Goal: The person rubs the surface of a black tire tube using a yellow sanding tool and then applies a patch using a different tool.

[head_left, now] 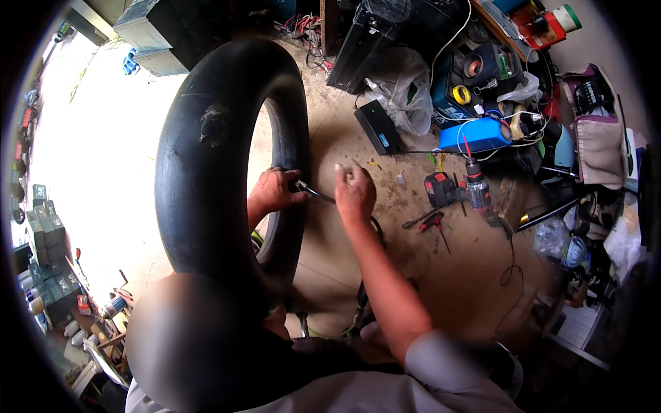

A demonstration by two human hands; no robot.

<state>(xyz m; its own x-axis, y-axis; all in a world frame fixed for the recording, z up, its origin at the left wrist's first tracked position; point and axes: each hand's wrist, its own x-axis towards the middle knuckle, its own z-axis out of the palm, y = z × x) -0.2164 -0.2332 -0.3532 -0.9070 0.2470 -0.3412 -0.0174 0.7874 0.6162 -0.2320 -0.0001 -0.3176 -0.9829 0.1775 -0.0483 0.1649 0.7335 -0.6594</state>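
Observation:
A large black inner tube stands upright left of the middle, a dull grey patch on its upper side. Through its opening comes my left hand, wrapped over the right-hand side of the ring. Beside its fingers, a metal fitting on a thin black hose sits against the tube; whether it is attached is hidden. My right hand is closed just right of there, its fingers curled. The hose passes under or into this hand and reappears beyond the wrist; what the fingers hold, if anything, is hidden.
A cordless drill and screwdrivers lie on the floor to the right. Beyond are a black box, a blue battery pack, a plastic bag and tangled wires. Dark green battery cases stand at the far left.

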